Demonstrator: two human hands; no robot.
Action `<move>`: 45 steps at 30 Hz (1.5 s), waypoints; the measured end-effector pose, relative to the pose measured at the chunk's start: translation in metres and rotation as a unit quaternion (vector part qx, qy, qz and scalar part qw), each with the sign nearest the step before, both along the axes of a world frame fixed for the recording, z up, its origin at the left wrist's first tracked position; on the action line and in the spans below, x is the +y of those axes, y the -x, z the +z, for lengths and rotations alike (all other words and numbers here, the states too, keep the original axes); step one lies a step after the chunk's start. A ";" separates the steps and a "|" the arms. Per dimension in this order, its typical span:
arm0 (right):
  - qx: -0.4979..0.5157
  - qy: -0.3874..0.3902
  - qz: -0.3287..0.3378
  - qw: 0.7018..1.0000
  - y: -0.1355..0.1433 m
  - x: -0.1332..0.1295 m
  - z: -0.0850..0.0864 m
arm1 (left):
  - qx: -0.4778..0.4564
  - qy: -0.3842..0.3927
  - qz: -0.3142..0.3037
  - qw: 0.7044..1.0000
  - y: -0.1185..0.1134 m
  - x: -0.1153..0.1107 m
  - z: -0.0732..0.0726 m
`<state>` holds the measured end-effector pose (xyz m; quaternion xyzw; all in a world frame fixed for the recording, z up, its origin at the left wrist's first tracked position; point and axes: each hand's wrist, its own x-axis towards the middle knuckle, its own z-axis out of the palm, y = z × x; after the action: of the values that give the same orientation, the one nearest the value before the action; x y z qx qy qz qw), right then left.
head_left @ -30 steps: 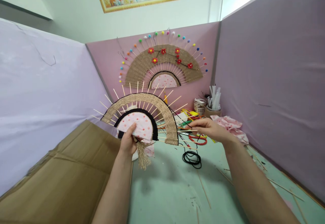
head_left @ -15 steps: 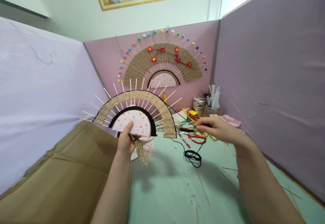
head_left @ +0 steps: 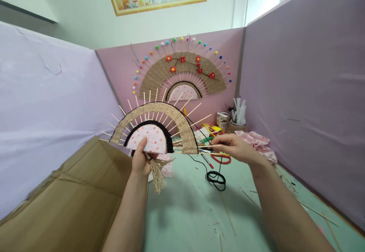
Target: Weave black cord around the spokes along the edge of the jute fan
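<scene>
My left hand (head_left: 142, 158) grips a half-round woven fan (head_left: 184, 134) by its pink dotted centre, thumb on the front. Thin wooden sticks radiate through the fan's tan woven band, and black cord runs along the band's outer edge. A tassel of loose jute strands (head_left: 157, 174) hangs below the left hand. At the fan's right end, my right hand (head_left: 230, 145) pinches the black cord (head_left: 201, 129), its fingers close to the lowest sticks. The cord's slack drops to a loose black coil (head_left: 216, 179) over the table.
A larger finished fan (head_left: 182, 67) with pompoms and red flowers hangs on the pink back panel (head_left: 114, 59). Red-handled scissors (head_left: 222, 159), a jar of white sticks (head_left: 238, 115) and crumpled pink cloth (head_left: 258, 143) lie behind. Brown cardboard (head_left: 68, 198) is at left; loose sticks (head_left: 228, 214) on the green table (head_left: 182, 221).
My right hand has moved left, closer to the fan's right end, with the cord. The fan has turned slightly, its left end shifting right.
</scene>
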<state>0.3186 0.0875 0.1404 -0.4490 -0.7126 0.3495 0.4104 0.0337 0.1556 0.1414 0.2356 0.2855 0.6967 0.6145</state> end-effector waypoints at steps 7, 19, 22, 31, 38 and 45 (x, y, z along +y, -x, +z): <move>-0.016 -0.010 0.059 0.998 0.029 0.002 -0.004 | -0.013 0.019 -0.010 1.000 -0.003 0.000 -0.002; -0.051 0.013 0.064 0.997 0.003 -0.002 0.006 | 0.000 0.011 0.018 1.000 -0.003 0.000 0.000; -0.082 0.019 0.059 0.995 -0.008 -0.007 0.007 | 0.003 0.014 0.015 1.000 -0.003 0.000 0.000; -0.195 -0.014 -0.036 0.980 -0.026 -0.024 0.010 | 0.015 0.005 0.022 1.000 -0.003 0.006 -0.006; -0.254 -0.105 -0.117 0.954 -0.012 -0.035 0.020 | 0.022 0.001 0.034 0.999 -0.003 0.007 -0.008; -0.260 -0.114 -0.039 0.958 0.028 -0.044 0.018 | 0.015 0.002 0.026 1.000 -0.004 0.006 -0.008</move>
<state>0.2901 0.0430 0.1583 -0.5023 -0.8115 0.1213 0.2728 0.0379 0.1613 0.1335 0.2374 0.3018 0.7084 0.5923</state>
